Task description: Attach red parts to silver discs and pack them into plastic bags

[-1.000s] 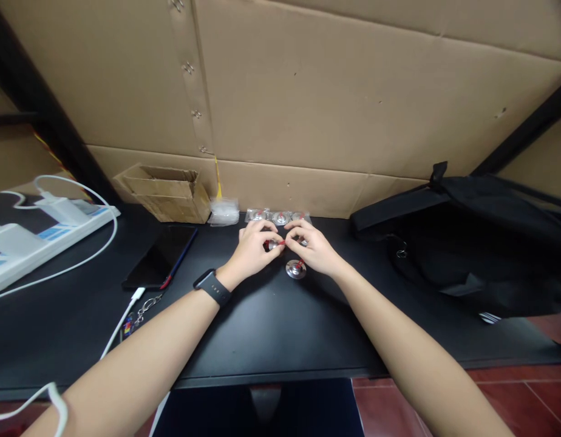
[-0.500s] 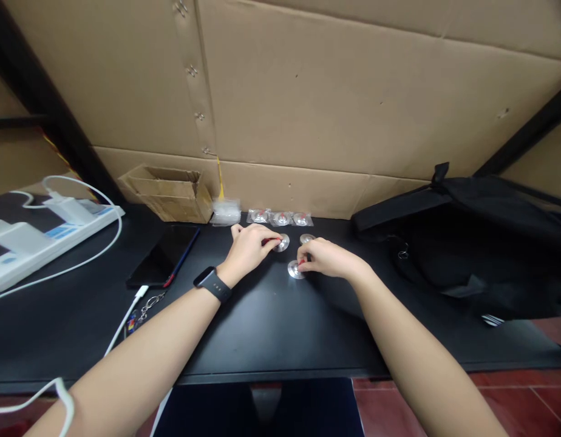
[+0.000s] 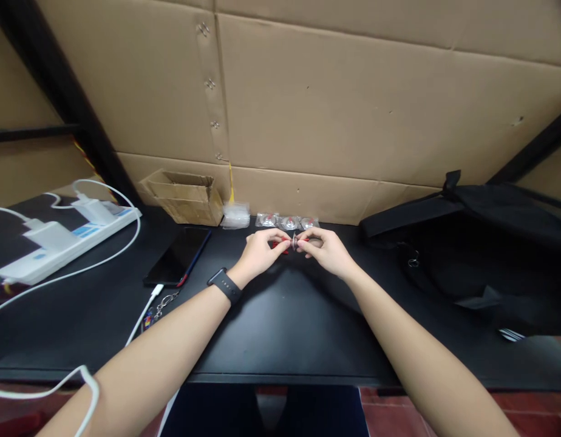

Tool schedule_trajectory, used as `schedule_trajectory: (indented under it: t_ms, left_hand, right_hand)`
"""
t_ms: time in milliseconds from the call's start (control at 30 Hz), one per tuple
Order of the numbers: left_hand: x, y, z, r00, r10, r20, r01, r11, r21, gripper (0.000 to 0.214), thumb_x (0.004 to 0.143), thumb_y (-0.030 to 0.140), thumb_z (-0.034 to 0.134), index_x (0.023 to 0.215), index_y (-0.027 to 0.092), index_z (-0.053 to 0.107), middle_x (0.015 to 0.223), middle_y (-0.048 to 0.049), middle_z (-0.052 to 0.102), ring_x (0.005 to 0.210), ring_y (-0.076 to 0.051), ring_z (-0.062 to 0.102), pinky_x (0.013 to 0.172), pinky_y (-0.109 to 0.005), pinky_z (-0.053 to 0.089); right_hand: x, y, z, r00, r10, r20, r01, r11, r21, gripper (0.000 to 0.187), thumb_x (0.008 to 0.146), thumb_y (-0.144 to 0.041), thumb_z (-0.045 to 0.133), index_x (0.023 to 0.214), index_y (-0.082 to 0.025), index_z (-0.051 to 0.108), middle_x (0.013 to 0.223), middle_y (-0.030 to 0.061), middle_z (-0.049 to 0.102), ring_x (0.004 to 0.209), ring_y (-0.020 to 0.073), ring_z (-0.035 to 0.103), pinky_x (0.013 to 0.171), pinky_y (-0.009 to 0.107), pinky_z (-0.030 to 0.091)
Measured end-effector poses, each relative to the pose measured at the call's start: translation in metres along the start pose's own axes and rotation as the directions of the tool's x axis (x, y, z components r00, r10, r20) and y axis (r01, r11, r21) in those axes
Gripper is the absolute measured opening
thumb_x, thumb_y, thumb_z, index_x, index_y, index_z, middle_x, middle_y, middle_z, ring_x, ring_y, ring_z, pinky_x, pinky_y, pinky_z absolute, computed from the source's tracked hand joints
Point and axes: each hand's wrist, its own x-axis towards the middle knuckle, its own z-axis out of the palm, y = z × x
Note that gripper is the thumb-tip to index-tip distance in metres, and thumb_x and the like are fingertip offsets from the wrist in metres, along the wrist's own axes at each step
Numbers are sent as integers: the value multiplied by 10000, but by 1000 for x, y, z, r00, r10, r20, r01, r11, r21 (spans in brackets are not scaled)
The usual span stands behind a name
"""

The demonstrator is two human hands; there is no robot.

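Observation:
Between my hands, two small silver finger cymbals [image 3: 294,241] with red straps stand on edge, face to face and seemingly touching. My left hand [image 3: 265,250] pinches the left one by its strap, fingers closed; a dark watch is on that wrist. On the other side my right hand [image 3: 326,250] is closed on the strap of the right one. Some red material [image 3: 280,245] shows under the left fingers. Just behind lie several similar cymbals in clear plastic bags [image 3: 289,223], in a row. Whatever lies right behind my right fingers is mostly hidden.
Left of the bagged cymbals are a stack of clear bags [image 3: 236,215] and an open cardboard box [image 3: 187,199]. A phone [image 3: 178,256] on a white cable, keys [image 3: 159,309] and a power strip [image 3: 66,246] lie further left. A black bag [image 3: 481,243] fills the right side.
Both hands have come together, bringing the two cymbals from lying apart near the tabletop to upright, face to face. The whole view has shifted slightly.

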Motion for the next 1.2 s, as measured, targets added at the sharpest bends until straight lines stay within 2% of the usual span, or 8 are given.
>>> schedule_trajectory:
  t_ms: [167,333,500,633,733,833,967,1200]
  left_hand:
    - [0,-2,2,1000,5,-28,-7,997,-82,140,885,339,672,930,220,732,974,-29,784,916,-196,745,919,-316,536]
    - [0,-3,1,1000,5,-27,-7,999,-48,152,890,351,668,929,224,741,939,-23,785,885,-189,740,901,-315,538]
    - [0,3,-1,999,25,-32,-22,996,87,144,899,350,659,916,252,764,925,-2,785,894,-187,717,922,-330,510]
    - [0,8,-6,998,50,-37,-36,945,326,126,876,372,699,940,304,784,1032,3,772,1089,-235,643,1018,-403,433]
    - [-1,4,-13,999,18,-30,3,820,572,273,833,449,734,1069,314,764,1213,-43,711,1212,-308,549,1033,-485,392]
    - [-4,-3,-21,984,-74,-163,172,645,745,409,845,515,682,1144,244,741,1354,-140,611,1292,-381,459,1028,-549,375]
    - [-7,-13,-26,969,-115,-217,245,508,825,419,888,516,586,1050,170,757,1385,-228,573,1346,-445,396,1016,-610,358]
    - [-8,-17,-27,974,-78,-212,220,542,811,359,901,413,551,1052,141,730,1211,-244,674,1294,-471,438,1001,-644,328]
  right_hand:
    - [-3,-5,9,997,80,15,-81,952,297,363,772,-456,810,934,-181,639,1053,81,710,877,236,763,724,342,645]
    - [-5,-7,11,992,84,89,-115,889,443,517,781,-388,826,1244,-286,621,1133,47,636,819,201,767,780,394,662]
    - [-4,-3,12,991,76,108,-117,886,448,549,728,-339,869,1239,-258,684,1149,61,639,859,190,752,835,372,641]
    - [-2,-2,13,997,53,59,-72,913,401,649,603,-271,929,1211,-233,706,1168,76,687,882,195,729,868,388,617]
    - [0,0,10,998,60,3,-57,938,343,631,629,-295,913,1223,-232,708,1226,100,685,827,182,721,820,381,621]
    - [1,2,3,997,63,-38,-48,949,311,638,675,-317,888,1275,-244,685,1299,118,657,783,172,726,782,373,625]
    - [3,5,-7,994,78,-78,-52,954,295,632,680,-311,878,1277,-248,681,1311,118,645,783,167,732,755,349,630]
    - [4,8,-13,993,82,-85,-57,963,263,624,677,-307,870,1266,-239,675,1301,116,640,705,122,702,696,309,619]
